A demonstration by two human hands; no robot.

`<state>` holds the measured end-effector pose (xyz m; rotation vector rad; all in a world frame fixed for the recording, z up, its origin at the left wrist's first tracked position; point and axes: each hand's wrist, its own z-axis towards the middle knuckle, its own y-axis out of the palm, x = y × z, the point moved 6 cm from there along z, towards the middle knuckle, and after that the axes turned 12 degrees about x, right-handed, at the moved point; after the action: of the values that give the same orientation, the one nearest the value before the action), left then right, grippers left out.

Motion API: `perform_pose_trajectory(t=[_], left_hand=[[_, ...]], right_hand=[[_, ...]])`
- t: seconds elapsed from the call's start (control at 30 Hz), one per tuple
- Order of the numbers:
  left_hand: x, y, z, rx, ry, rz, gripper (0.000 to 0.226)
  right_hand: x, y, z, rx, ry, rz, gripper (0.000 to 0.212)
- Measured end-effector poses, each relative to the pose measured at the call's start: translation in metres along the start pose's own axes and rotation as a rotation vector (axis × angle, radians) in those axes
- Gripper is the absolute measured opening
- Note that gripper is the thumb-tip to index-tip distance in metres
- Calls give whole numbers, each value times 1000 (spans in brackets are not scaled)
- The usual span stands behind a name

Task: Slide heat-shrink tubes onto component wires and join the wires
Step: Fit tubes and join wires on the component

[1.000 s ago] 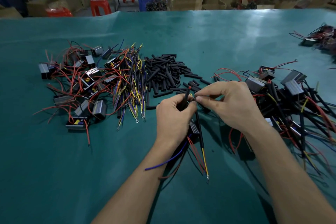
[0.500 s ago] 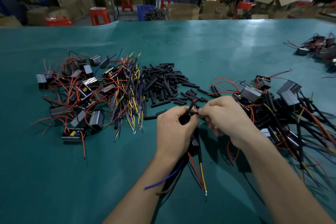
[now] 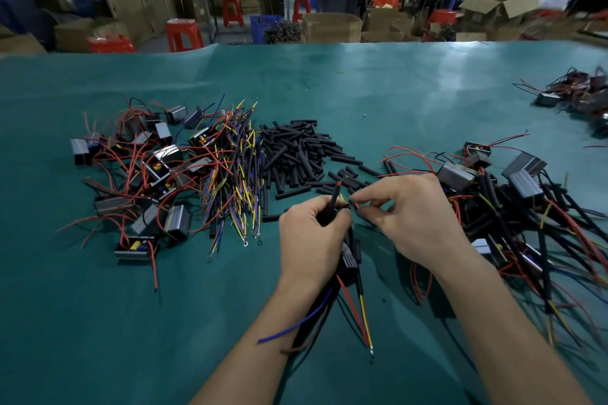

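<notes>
Both hands are sitting lower in view than before | left hand [image 3: 312, 233] gripping black heat-shrink tube [image 3: 333, 204] | right hand [image 3: 408, 214] pinching thin red wire [image 3: 355, 205] | teal bench [image 3: 98, 322]

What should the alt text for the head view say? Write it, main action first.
Two bare hands meet over a green table: the left hand grips a black-tubed wire, and the right hand pinches a red wire end against it. A pile of black heat-shrink tubes lies just beyond, flanked by heaps of wired components.
</notes>
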<state>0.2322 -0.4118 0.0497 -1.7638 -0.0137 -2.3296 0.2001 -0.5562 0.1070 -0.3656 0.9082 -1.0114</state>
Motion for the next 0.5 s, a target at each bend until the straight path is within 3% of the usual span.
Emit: perform_pose_trajectory(t=[0.3,0.5], left_hand=[[1,0,1,-21,26,18,9],[4,2,-2,-41,46,-5,10]], right_hand=[[-4,3,1,-49,-35,-48,1],[18,19,-3,-119,342,22,29]])
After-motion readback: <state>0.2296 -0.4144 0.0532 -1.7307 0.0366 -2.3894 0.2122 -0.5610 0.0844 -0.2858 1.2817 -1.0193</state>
